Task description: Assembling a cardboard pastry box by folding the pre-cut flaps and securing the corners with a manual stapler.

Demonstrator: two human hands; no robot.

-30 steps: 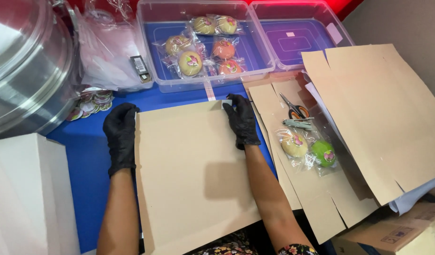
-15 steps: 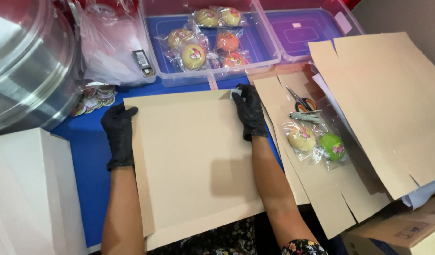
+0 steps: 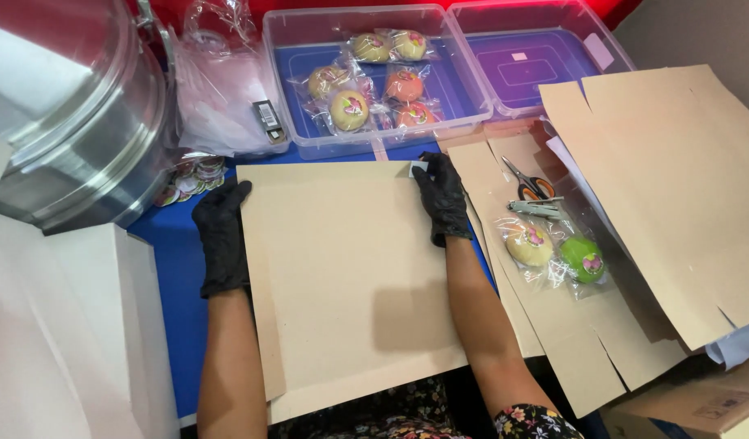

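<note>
Flat sheet of brown cardboard (image 3: 350,276) lying on the blue table (image 3: 171,276), both gloved hands on it. Left hand (image 3: 222,236) pressed along the left edge, fingers (image 3: 232,195) stretched flat and together, gripping nothing. Right hand (image 3: 444,197) at the far right corner, fingers (image 3: 430,175) curled, seemingly pinching the corner with a small pale scrap there. Just beyond those fingers, a clear tub (image 3: 374,77) of wrapped buns. To their right, scissors (image 3: 527,183) on more cardboard.

Both forearms extended forward, bare below black gloves. Left hand (image 3: 222,236) laid flat, fingers pointed forward, thumb spread. Right hand (image 3: 443,197) set palm down, fingers curled at tips.
</note>
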